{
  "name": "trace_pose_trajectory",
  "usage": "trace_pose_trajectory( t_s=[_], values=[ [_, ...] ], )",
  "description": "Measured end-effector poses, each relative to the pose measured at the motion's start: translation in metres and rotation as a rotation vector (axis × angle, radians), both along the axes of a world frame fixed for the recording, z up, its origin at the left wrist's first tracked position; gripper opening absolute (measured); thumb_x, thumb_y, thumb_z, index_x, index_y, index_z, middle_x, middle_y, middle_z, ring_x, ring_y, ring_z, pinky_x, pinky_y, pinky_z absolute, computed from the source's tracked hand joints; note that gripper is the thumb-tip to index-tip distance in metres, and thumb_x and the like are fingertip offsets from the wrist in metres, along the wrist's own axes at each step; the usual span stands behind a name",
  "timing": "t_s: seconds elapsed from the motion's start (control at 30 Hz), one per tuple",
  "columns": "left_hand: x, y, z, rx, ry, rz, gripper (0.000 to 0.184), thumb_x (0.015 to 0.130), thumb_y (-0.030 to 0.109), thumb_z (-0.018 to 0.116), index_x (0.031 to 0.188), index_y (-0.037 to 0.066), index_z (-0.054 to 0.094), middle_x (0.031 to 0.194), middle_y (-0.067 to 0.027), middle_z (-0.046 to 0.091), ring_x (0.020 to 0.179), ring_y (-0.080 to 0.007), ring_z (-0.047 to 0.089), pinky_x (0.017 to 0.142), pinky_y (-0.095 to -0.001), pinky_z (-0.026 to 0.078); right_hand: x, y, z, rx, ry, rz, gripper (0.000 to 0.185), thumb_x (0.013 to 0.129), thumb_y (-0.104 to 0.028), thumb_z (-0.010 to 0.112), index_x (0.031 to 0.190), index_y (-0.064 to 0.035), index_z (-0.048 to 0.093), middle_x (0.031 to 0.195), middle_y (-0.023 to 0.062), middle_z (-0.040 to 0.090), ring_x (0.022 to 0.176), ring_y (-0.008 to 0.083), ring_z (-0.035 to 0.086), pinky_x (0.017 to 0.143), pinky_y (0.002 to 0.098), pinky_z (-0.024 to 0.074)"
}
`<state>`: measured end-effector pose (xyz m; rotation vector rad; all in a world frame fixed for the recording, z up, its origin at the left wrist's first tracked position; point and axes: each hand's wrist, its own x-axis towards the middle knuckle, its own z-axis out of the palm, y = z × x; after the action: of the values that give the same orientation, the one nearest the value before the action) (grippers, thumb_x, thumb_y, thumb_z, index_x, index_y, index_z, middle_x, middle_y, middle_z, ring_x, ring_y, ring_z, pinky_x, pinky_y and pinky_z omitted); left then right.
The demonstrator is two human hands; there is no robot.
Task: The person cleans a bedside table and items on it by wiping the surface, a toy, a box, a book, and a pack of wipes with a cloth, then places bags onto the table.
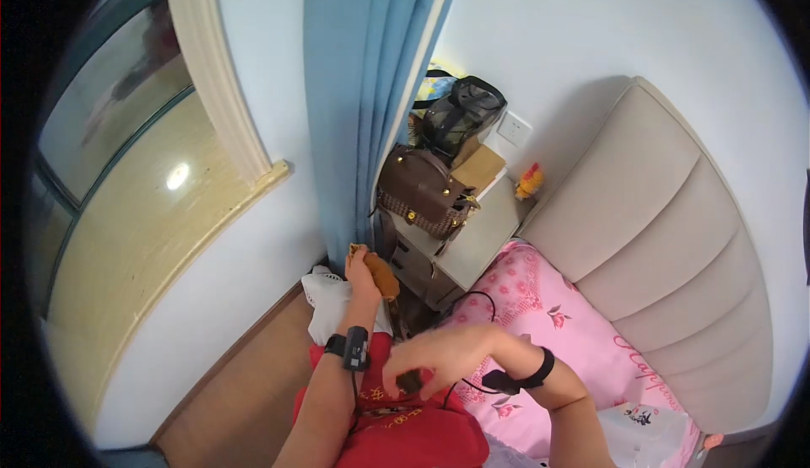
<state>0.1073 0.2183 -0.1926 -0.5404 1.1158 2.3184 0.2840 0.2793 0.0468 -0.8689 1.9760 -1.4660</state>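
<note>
My left hand (361,276) is closed around a mustard-brown piece of cloth (385,279) beside the foot of the curtain. My right hand (443,354) is slightly blurred above a red bag (405,438) with yellow characters. Its fingers curl round a small dark brownish thing (411,381) whose kind I cannot make out. The red bag is in front of my body, at the bottom of the view. Just below my left hand is a white bag or cloth (331,306). Each wrist wears a black strap, and a small black device (356,348) sits on the left one.
A bedside cabinet (485,244) carries a brown handbag (422,188), a dark see-through bag (464,114) and a small orange-yellow figure (530,181). To the right is a bed with a padded headboard (633,215) and pink bedding (553,316). A blue curtain (359,88) hangs beside the window ledge.
</note>
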Motion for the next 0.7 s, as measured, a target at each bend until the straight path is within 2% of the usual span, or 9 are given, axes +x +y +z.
trace_pose_trajectory(
  t_s=[0.07, 0.2, 0.27, 0.33, 0.4, 0.47, 0.5, 0.6, 0.7],
  values=[
    [-0.001, -0.004, -0.007, 0.040, -0.025, 0.017, 0.017, 0.088, 0.016, 0.062, 0.103, 0.011, 0.055, 0.084, -0.0074, 0.061, 0.074, -0.0207, 0.060, 0.064, -0.0370, 0.052, -0.013, 0.016, 0.004, 0.077, -0.006, -0.093, 0.032, 0.074, -0.010, 0.069, 0.104, -0.0062, 0.061, 0.102, 0.0091, 0.062, 0.096, 0.0283, 0.059, 0.083, 0.0397, 0.0469],
    [0.000, 0.001, -0.005, 0.018, 0.020, 0.150, 0.014, 0.089, 0.016, 0.062, 0.099, 0.010, 0.055, 0.083, -0.0067, 0.061, 0.075, -0.0199, 0.060, 0.066, -0.0347, 0.051, -0.046, 0.054, -0.001, 0.412, 0.534, -0.566, 0.023, 0.075, 0.000, 0.066, 0.096, -0.0060, 0.061, 0.097, 0.0064, 0.062, 0.092, 0.0255, 0.058, 0.080, 0.0350, 0.0471],
    [-0.001, 0.001, -0.013, -0.018, 0.059, 0.238, 0.012, 0.089, 0.014, 0.062, 0.098, 0.009, 0.056, 0.082, -0.0058, 0.060, 0.076, -0.0193, 0.060, 0.068, -0.0335, 0.051, -0.070, 0.062, 0.027, 0.316, 0.425, -0.507, 0.022, 0.074, 0.001, 0.067, 0.094, -0.0060, 0.062, 0.094, 0.0056, 0.062, 0.085, 0.0228, 0.059, 0.074, 0.0332, 0.0474],
    [0.000, 0.000, -0.009, -0.057, 0.094, 0.288, 0.012, 0.089, 0.013, 0.061, 0.097, 0.008, 0.056, 0.082, -0.0050, 0.060, 0.077, -0.0187, 0.060, 0.069, -0.0328, 0.050, -0.094, 0.064, 0.074, 0.440, 0.235, -0.410, 0.022, 0.072, 0.002, 0.068, 0.092, -0.0061, 0.062, 0.090, 0.0046, 0.062, 0.078, 0.0189, 0.059, 0.069, 0.0322, 0.0471],
    [0.005, -0.005, 0.009, -0.099, 0.122, 0.311, 0.012, 0.089, 0.012, 0.061, 0.098, 0.007, 0.056, 0.082, -0.0041, 0.059, 0.078, -0.0181, 0.060, 0.070, -0.0323, 0.049, -0.133, 0.084, 0.089, 0.532, 0.526, -0.453, 0.017, 0.071, 0.001, 0.069, 0.086, -0.0054, 0.064, 0.085, 0.0037, 0.062, 0.076, 0.0152, 0.058, 0.068, 0.0310, 0.0479],
    [0.005, -0.002, 0.010, -0.195, 0.115, 0.331, 0.013, 0.088, 0.012, 0.061, 0.100, 0.006, 0.057, 0.082, -0.0035, 0.059, 0.076, -0.0177, 0.058, 0.070, -0.0320, 0.048, -0.174, 0.113, 0.122, 0.472, 0.670, -0.601, 0.015, 0.071, -0.001, 0.069, 0.086, -0.0046, 0.066, 0.085, 0.0062, 0.067, 0.084, 0.0201, 0.063, 0.076, 0.0333, 0.0508],
    [0.004, -0.004, 0.009, -0.243, 0.112, 0.342, 0.014, 0.088, 0.012, 0.061, 0.100, 0.006, 0.057, 0.081, -0.0032, 0.058, 0.076, -0.0175, 0.058, 0.070, -0.0319, 0.047, -0.187, 0.128, 0.139, 0.354, 0.591, -0.817, 0.015, 0.072, 0.001, 0.068, 0.086, -0.0040, 0.066, 0.085, 0.0048, 0.067, 0.083, 0.0171, 0.064, 0.076, 0.0311, 0.0514],
    [-0.002, 0.000, -0.018, -0.197, 0.117, 0.328, 0.016, 0.088, 0.014, 0.062, 0.101, 0.005, 0.058, 0.082, -0.0026, 0.058, 0.075, -0.0176, 0.056, 0.070, -0.0329, 0.046, -0.220, 0.192, 0.176, 0.065, 1.095, -1.340, 0.014, 0.074, 0.005, 0.069, 0.087, 0.0007, 0.067, 0.083, 0.0077, 0.069, 0.080, 0.0157, 0.064, 0.076, 0.0285, 0.0508],
    [0.000, 0.000, -0.024, -0.119, 0.061, 0.288, 0.018, 0.087, 0.017, 0.063, 0.101, 0.006, 0.059, 0.085, -0.0027, 0.058, 0.075, -0.0180, 0.056, 0.071, -0.0344, 0.046, -0.222, 0.245, 0.141, 0.105, 1.046, -1.480, 0.015, 0.074, 0.004, 0.070, 0.088, 0.0005, 0.068, 0.084, 0.0069, 0.070, 0.079, 0.0141, 0.063, 0.075, 0.0277, 0.0504]
  ],
)
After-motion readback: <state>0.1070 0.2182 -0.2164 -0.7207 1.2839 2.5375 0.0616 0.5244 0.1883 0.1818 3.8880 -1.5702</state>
